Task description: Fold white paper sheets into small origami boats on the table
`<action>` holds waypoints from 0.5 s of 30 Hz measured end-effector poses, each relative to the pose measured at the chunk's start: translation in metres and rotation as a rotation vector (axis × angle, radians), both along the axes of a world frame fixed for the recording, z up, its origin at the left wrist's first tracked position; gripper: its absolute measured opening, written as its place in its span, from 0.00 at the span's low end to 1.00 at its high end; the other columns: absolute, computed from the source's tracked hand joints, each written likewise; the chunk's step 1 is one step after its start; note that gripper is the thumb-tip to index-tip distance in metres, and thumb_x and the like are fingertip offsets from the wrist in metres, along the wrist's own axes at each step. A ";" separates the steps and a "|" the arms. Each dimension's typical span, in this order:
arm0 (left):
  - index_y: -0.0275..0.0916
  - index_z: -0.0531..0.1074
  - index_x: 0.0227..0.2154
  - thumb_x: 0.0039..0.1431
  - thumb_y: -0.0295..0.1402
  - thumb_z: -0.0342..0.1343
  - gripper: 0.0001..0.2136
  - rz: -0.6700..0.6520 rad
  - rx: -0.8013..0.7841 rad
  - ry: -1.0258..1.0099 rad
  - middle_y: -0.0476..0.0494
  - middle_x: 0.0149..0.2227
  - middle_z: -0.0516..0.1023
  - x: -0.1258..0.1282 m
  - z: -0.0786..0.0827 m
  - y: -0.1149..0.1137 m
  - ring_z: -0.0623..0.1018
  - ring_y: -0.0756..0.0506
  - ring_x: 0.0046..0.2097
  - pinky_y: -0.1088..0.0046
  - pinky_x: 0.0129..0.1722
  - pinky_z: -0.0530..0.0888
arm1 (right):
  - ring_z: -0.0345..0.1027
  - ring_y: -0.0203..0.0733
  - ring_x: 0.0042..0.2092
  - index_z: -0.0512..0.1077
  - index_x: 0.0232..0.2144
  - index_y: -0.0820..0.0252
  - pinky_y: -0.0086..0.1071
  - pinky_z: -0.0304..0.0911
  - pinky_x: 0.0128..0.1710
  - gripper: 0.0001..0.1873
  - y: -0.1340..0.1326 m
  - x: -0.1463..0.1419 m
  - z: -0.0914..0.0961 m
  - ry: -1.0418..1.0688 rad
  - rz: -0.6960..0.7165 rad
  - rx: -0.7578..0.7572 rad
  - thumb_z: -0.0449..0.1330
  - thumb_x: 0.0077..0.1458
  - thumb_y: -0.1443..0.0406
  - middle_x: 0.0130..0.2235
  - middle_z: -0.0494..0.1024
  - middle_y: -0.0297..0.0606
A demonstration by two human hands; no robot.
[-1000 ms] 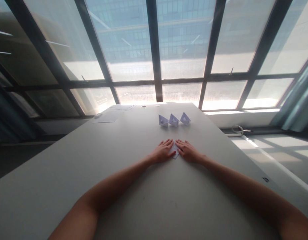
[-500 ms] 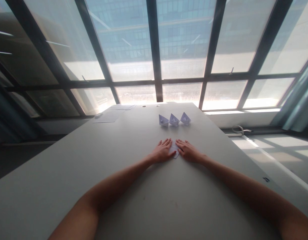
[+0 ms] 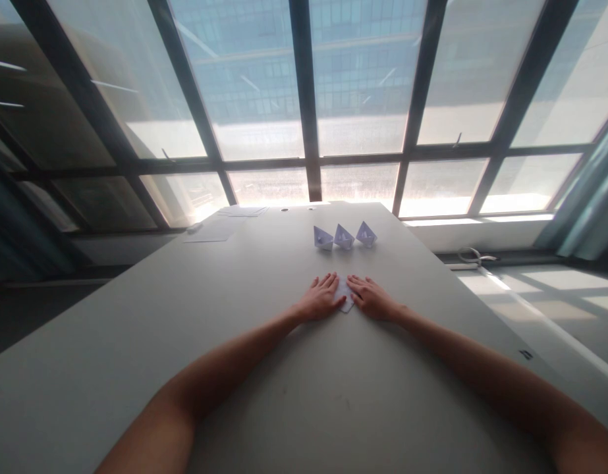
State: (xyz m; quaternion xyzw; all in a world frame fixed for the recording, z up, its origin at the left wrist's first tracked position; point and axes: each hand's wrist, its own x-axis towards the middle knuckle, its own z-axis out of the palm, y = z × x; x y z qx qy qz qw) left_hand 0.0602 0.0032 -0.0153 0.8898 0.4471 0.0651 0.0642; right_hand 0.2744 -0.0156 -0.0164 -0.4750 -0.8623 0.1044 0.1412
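Observation:
A small folded sheet of white paper (image 3: 344, 300) lies flat on the table between my hands, its sides partly covered by them. My left hand (image 3: 323, 298) rests palm down on its left side, fingers stretched out. On the right side lies my right hand (image 3: 370, 297), also flat with fingers extended. Beyond my fingertips, three folded paper boats stand in a row: a left one (image 3: 323, 239), a middle one (image 3: 344, 237) and a right one (image 3: 366, 235).
The white table (image 3: 224, 296) reaches toward a wall of windows (image 3: 358, 79). Flat paper sheets (image 3: 212, 230) lie at its far left. Round holes (image 3: 284, 210) show near the far edge. A coiled cable (image 3: 474, 257) is on the floor to the right.
My left hand has shifted very slightly left, so a little more of the folded paper shows between my hands. The paper boats have not moved.

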 end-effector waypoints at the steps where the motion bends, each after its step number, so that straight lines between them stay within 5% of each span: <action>1: 0.33 0.48 0.69 0.69 0.53 0.34 0.35 -0.002 0.003 -0.001 0.32 0.71 0.47 0.000 -0.001 0.001 0.47 0.38 0.71 0.52 0.68 0.46 | 0.44 0.45 0.70 0.57 0.67 0.64 0.46 0.38 0.68 0.31 0.000 0.000 0.000 -0.001 -0.001 -0.001 0.46 0.64 0.62 0.69 0.54 0.48; 15: 0.42 0.61 0.64 0.71 0.40 0.38 0.23 0.052 0.017 -0.091 0.41 0.68 0.58 -0.002 0.000 0.008 0.57 0.43 0.69 0.58 0.67 0.53 | 0.44 0.45 0.70 0.56 0.67 0.62 0.46 0.37 0.68 0.30 -0.002 -0.001 0.003 0.001 -0.005 -0.011 0.46 0.65 0.61 0.69 0.54 0.47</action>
